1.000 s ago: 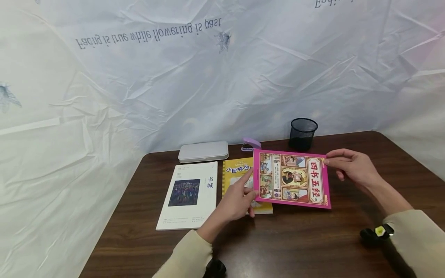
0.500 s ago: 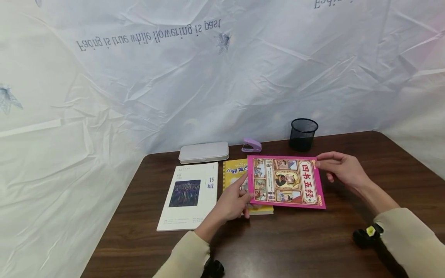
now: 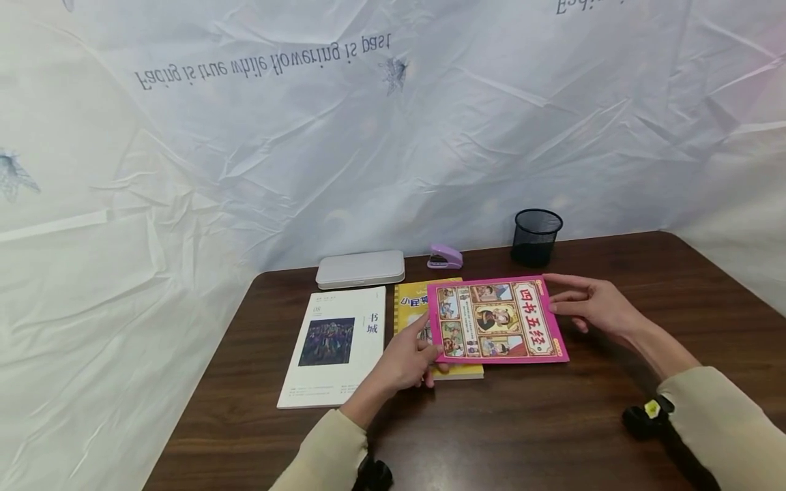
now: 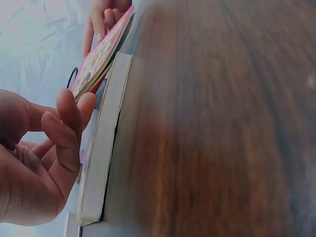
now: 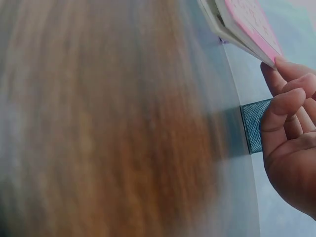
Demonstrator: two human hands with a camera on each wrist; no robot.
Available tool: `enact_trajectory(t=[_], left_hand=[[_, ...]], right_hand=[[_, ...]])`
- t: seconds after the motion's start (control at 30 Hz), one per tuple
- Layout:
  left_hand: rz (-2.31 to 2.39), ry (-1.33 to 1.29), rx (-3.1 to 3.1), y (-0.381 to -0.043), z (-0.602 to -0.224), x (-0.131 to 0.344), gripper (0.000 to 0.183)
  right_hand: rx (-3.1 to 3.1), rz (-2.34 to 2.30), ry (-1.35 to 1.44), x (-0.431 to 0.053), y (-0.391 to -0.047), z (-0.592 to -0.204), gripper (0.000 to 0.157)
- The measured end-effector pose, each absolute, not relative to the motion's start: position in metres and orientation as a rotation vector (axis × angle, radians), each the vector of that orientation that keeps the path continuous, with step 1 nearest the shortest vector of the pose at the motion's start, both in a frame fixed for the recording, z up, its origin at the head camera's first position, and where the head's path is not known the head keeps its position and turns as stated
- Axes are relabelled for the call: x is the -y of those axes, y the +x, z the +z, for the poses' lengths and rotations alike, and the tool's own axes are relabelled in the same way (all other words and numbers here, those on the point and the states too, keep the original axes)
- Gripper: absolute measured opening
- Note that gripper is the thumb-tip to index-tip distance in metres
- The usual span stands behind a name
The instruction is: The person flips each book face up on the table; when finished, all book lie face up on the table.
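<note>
A pink-bordered picture book (image 3: 494, 320) lies tilted across the right part of a yellow book (image 3: 460, 373) in the head view. My left hand (image 3: 404, 358) grips its left edge, thumb near the lower left corner. On the opposite side, my right hand (image 3: 594, 308) pinches the right edge near the top. Seen from the left wrist, the picture book (image 4: 101, 57) slants above the yellow book's thick page block (image 4: 106, 143), its far end raised. In the right wrist view, thumb and finger of the right hand (image 5: 291, 128) meet at the picture book's corner (image 5: 269, 49).
Left of the yellow book lies a white book (image 3: 356, 389) with a dark picture. Along the back of the brown table (image 3: 491, 436) are a white flat case (image 3: 361, 268), a purple stapler (image 3: 445, 257) and a black mesh pen holder (image 3: 536, 239). Pale printed cloth (image 3: 467, 136) hangs behind.
Both hands have moved left with the picture book, covering more of the yellow book. The stapler is now fully exposed. The right hand's fingers have straightened somewhat along the edge.
</note>
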State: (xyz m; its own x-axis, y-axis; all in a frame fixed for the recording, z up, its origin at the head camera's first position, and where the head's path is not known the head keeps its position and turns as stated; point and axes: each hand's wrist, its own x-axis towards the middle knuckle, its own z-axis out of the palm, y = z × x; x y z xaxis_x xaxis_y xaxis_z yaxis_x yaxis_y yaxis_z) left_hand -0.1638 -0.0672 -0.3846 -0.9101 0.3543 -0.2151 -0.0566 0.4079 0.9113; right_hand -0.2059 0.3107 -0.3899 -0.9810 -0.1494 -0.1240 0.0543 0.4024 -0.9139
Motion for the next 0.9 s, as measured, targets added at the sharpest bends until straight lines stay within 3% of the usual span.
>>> enact_trajectory(t=[0.9], left_hand=[[1.363, 0.278, -2.184, -0.170, -0.378, 0.078, 0.080]], right_hand=[[-2.400, -1.508, -0.076, -0.308, -0.215, -0.397, 0.078]])
